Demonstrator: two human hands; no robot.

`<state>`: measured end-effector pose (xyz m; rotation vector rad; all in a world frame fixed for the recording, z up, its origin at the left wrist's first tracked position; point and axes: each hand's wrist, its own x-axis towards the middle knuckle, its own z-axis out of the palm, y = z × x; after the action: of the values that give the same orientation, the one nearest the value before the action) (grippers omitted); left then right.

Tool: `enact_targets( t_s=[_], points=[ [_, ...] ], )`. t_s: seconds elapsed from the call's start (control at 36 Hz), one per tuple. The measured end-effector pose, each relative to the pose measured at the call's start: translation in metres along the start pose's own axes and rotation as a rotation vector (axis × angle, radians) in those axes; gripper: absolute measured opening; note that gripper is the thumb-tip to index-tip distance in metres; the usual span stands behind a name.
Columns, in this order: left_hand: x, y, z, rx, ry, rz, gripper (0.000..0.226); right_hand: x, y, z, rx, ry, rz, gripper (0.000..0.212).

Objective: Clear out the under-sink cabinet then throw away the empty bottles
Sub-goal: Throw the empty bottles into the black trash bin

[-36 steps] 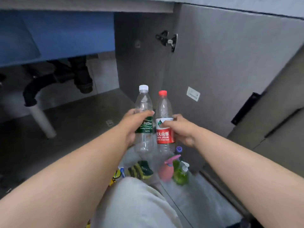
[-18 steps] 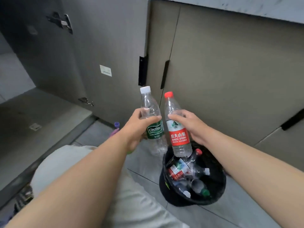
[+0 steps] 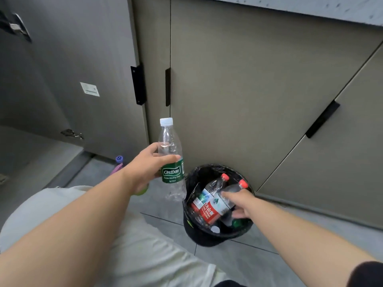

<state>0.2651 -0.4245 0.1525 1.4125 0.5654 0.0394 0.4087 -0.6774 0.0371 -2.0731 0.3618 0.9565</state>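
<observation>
Red-capped bottle (image 3: 233, 189) now inside bin (image 3: 204, 169) (right hand (image 3: 243, 204) grips).

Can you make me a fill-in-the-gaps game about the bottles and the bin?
1. The left hand holds an upright bottle with a ___ label.
2. Its cap is ___.
3. The right hand holds a tilted bottle with a ___ cap inside the bin.
4. The colour of the bin is ___.

Missing words: green, white, red, black.
</observation>
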Motion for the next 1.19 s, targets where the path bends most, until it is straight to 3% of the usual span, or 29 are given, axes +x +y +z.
enact_targets(
  t_s=[0.08, 0.22, 0.28, 0.33, 0.42, 0.58, 0.69, 0.86, 1.0, 1.11, 1.19],
  points=[
    [0.001, -0.002, -0.001, 0.009, 0.007, -0.008, 0.054, 0.007, 0.002, -0.001, -0.179, 0.055, 0.056, 0.043],
    [0.002, -0.006, -0.001, 0.018, -0.006, -0.007, 0.053, 0.004, -0.022, -0.008, -0.537, 0.197, -0.243, 0.038],
    [0.003, -0.007, -0.001, 0.048, -0.033, -0.002, 0.053, -0.012, -0.041, -0.003, -0.467, 0.077, -0.414, 0.034],
    [0.003, -0.008, 0.0, 0.093, -0.054, 0.017, 0.054, -0.037, -0.061, 0.005, -0.245, -0.159, -0.555, 0.033],
    [0.004, -0.008, 0.005, 0.199, -0.048, 0.077, 0.054, -0.07, -0.087, 0.019, -0.072, -0.428, -0.723, 0.054],
    [0.006, -0.013, 0.008, 0.425, -0.059, 0.21, 0.056, -0.078, -0.102, 0.043, -0.108, -0.281, -0.869, 0.048],
    [0.011, -0.017, 0.004, 0.41, -0.045, 0.183, 0.065, -0.061, -0.094, 0.029, -0.042, -0.144, -0.745, 0.061],
    [0.017, -0.022, 0.001, 0.414, 0.082, 0.199, 0.024, -0.013, -0.057, -0.009, 0.116, 0.192, -0.392, 0.068],
    [0.019, -0.022, -0.004, 0.449, 0.186, 0.23, 0.017, 0.004, -0.03, -0.01, 0.259, 0.094, -0.187, 0.049],
    [0.017, -0.024, -0.01, 0.504, 0.241, 0.243, 0.018, 0.008, -0.026, 0.001, 0.082, 0.036, -0.065, 0.068],
    [0.014, -0.025, -0.016, 0.554, 0.28, 0.246, 0.021, 0.005, -0.031, 0.003, -0.258, 0.141, -0.067, 0.063]
  ],
)
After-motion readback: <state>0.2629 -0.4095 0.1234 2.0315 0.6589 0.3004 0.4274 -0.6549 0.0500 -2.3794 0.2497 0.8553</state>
